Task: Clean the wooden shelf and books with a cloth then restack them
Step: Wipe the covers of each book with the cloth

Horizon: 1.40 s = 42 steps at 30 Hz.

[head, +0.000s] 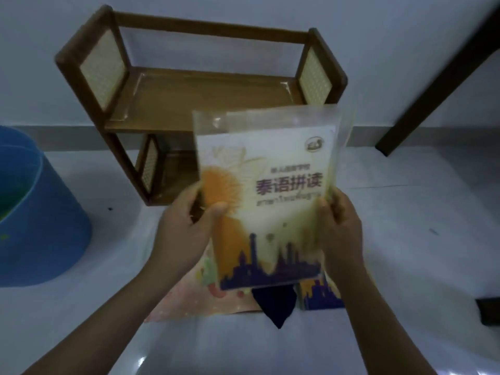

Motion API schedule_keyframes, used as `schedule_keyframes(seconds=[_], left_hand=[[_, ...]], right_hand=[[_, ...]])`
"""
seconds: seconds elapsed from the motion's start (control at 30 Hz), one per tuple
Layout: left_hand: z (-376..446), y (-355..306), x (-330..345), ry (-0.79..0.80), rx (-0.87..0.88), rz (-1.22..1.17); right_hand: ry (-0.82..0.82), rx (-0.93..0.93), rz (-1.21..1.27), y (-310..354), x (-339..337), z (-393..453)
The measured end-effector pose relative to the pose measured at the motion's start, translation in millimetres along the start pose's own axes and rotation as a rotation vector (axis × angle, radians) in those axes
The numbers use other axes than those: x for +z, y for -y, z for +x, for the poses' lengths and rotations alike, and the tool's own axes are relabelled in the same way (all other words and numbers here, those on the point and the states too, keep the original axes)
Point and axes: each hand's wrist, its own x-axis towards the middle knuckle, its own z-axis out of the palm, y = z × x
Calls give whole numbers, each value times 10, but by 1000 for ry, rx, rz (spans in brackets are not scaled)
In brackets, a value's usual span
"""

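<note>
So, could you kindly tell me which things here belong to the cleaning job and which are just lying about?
Belong to the job:
- wooden shelf
- held book, gripped by left hand and right hand
- books on the floor
- dark cloth

Just lying about:
- blue bucket
- dark furniture leg

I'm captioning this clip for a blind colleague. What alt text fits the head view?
Both hands, left hand and right hand, hold a yellow book upright by its side edges before an empty wooden shelf. More books and a dark cloth lie beneath; a blue bucket stands left.
</note>
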Motion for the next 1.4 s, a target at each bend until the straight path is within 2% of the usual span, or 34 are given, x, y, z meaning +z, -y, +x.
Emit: schedule_keyframes(seconds=[0.1, 0.17, 0.3, 0.4, 0.5, 0.57, 0.6, 0.67, 0.73, 0.77, 0.83, 0.87, 0.93, 1.03, 1.1, 1.17, 1.27, 1.33, 1.4], left_hand=[[97, -20, 663, 298, -144, 24], [135, 23, 1089, 424, -260, 9], [206, 200, 1835, 533, -481, -100], [188, 359, 2173, 600, -528, -63], [171, 508, 2240, 685, -483, 34], [161, 511, 2180, 738, -418, 57], [165, 530, 2114, 764, -370, 59], [164, 543, 1882, 767, -227, 119], [183, 683, 1499, 669, -98, 321], [172, 766, 1263, 612, -65, 403], [88, 979, 725, 502, -135, 465], [26, 1046, 468, 475, -212, 462], [-109, 1208, 57, 485, -242, 517], [-357, 1485, -325, 616, -302, 679], [-503, 1655, -386, 579, -364, 638], [-576, 1751, -379, 534, -335, 632], [-668, 1818, -314, 596, -182, 726], [-709, 1896, -304, 632, -75, 788], [-697, 1979, -333, 635, -56, 795]], right_hand=[[-57, 129, -209, -382, -448, 140], [-43, 230, -290, -677, -685, 270], [-18, 425, -384, -1192, -1005, 561], [35, 489, -437, -1420, -1064, 710], [117, 523, -531, -1621, -1060, 739], [104, 457, -755, -1663, -1003, 649], [85, 336, -864, -1687, -929, 566], [149, 65, -801, -1629, -697, 274], [413, -47, -622, -1455, -383, -112], [560, -43, -582, -1397, -241, -309], [751, -2, -620, -1372, -9, -608], [780, 21, -692, -1397, 70, -686], [740, 37, -782, -1426, 154, -713], [678, 119, -742, -1427, 240, -617], [549, 261, -620, -1413, 281, -535], [484, 350, -612, -1394, 333, -463], [496, 289, -675, -1277, 349, -380], [448, 181, -645, -1079, 345, -323], [427, 53, -594, -867, 410, -267]])
